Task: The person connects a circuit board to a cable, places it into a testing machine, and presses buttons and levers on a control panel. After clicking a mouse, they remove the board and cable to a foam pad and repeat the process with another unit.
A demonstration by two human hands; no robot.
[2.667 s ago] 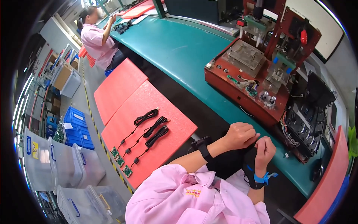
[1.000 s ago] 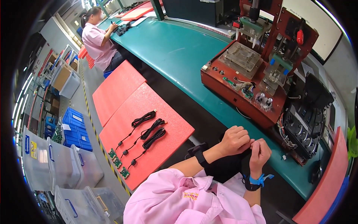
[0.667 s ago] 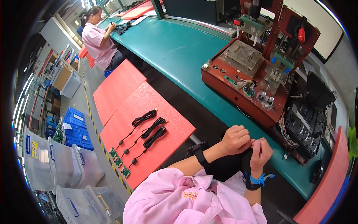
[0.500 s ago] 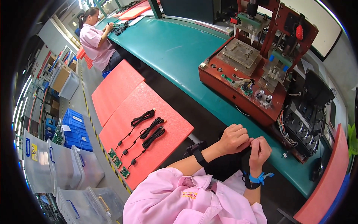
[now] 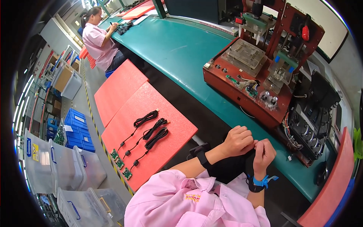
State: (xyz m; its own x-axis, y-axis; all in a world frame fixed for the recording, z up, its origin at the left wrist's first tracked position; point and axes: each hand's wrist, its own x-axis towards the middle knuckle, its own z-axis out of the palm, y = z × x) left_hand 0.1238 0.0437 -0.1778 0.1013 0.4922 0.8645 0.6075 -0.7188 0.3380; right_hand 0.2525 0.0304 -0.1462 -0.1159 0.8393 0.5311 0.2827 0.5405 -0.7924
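Observation:
My left hand (image 5: 238,141) and my right hand (image 5: 263,154) are raised in front of me at the near edge of the green workbench (image 5: 181,49). Both are closed with the fingers curled in, and their fingertips meet. No object shows between them, though the insides of the fists face away from view. To their left, three coiled black cables (image 5: 154,128) lie side by side on a red foam sheet (image 5: 170,109). Each cable runs to a small green circuit board (image 5: 127,173). Neither hand touches them.
A red test fixture (image 5: 242,87) with clear plates and levers stands on the bench, beside a black fixture (image 5: 308,121). A computer mouse (image 5: 321,173) sits at the right. Clear bins (image 5: 89,170) and blue crates (image 5: 78,130) stand at left. A co-worker (image 5: 99,41) handles black cables at the far end.
The view has shifted very slightly. My hands keep the same closed pose, and the cables and boards stay where they were.

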